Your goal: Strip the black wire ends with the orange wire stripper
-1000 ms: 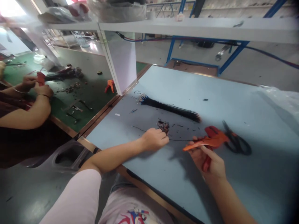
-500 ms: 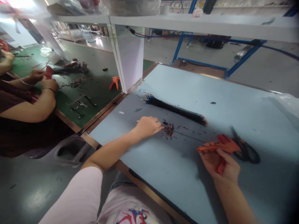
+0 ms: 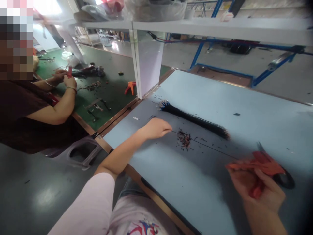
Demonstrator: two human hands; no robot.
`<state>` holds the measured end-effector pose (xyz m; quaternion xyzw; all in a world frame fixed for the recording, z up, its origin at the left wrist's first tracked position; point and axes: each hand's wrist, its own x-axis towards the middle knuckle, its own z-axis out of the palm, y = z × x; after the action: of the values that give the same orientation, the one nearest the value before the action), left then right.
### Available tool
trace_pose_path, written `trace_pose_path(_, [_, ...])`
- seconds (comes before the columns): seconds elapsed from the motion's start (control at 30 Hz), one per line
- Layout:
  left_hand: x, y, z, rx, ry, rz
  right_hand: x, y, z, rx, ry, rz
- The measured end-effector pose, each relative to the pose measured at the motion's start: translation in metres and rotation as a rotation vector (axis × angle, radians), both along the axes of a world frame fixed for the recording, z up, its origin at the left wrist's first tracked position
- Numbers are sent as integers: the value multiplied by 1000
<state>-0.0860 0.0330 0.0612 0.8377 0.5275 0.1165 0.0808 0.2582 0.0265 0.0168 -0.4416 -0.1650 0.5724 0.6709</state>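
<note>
A thin black wire (image 3: 212, 147) stretches between my two hands. My left hand (image 3: 158, 128) is closed, pinching its left end. In my right hand (image 3: 261, 184) is an orange-red wire stripper (image 3: 264, 163), with fingers wrapped around its handles; the wire's right end reaches its jaws, though blur hides whether they grip it. Beneath the wire lies a small pile of cut insulation bits (image 3: 184, 138). Behind it rests a long bundle of black wires (image 3: 195, 120), bare and blue-tipped at its left end. Scissors (image 3: 285, 179) with black handles lie partly hidden behind the stripper.
On the left, a co-worker's hands (image 3: 67, 80) hold a red tool over a green table (image 3: 117, 65). Another orange stripper (image 3: 130, 87) lies there. A white upright panel (image 3: 149, 65) and shelf (image 3: 220, 27) stand behind. A plastic stool (image 3: 73, 153) is at lower left.
The camera view has turned left, shifting the scene rightward. My left hand has closed into a pinch on the wire's left end, and the wire now shows as a longer, straight line.
</note>
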Motion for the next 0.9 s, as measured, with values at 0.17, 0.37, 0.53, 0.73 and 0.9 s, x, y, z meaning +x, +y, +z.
trace_pose_path(0.17, [-1,-1,1,-61,192,116,1,-3,-1,34,9,97])
trace_pose_path(0.37, [-9,-5,5,-70,302,259,-13,-14,-3,-115,15,121])
trace_pose_path(0.53, [-7,-13,11,-17,315,323,-43,-37,-11,-186,81,326])
trace_pose_path(0.73, [63,-33,-1,-95,-150,-155,-61,-56,-27,-142,95,611])
trace_pose_path(0.9, [98,-48,-24,-340,-387,-126,-56,-53,-33,-163,69,650])
